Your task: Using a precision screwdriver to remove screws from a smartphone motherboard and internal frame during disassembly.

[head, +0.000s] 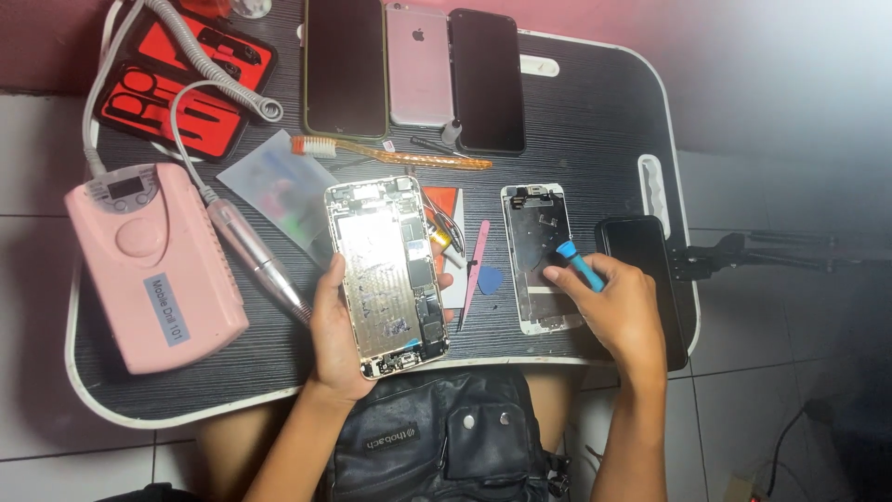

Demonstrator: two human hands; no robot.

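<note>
— What does the left hand have?

— It is closed around an opened phone body, fingers under the back and thumb along the left edge. The body is lifted just above the counter, insides facing up, with a shiny metal plate in the middle.

— And the right hand?

— It pinches a small blue tool between thumb and fingers, the tip touching a detached screen panel that lies flat on the counter just right of the phone body.

— What lies between the two parts?

— A pink pry stick, a blue pick and an orange card partly under the phone body.

— Any labels or cases?

— A pink box-shaped drill unit sits at the left edge; it carries a pale blue rectangular label with dark print near its lower right corner. Its pink handpiece lies beside it. At the top left is an open red-and-black tool case.

— What else is there?

— Three phones lie side by side at the top: a dark one, a pink one face down and a black one. Below them lies an orange toothbrush. A dark phone lies by the right hand, and a black bag sits in the person's lap.
</note>
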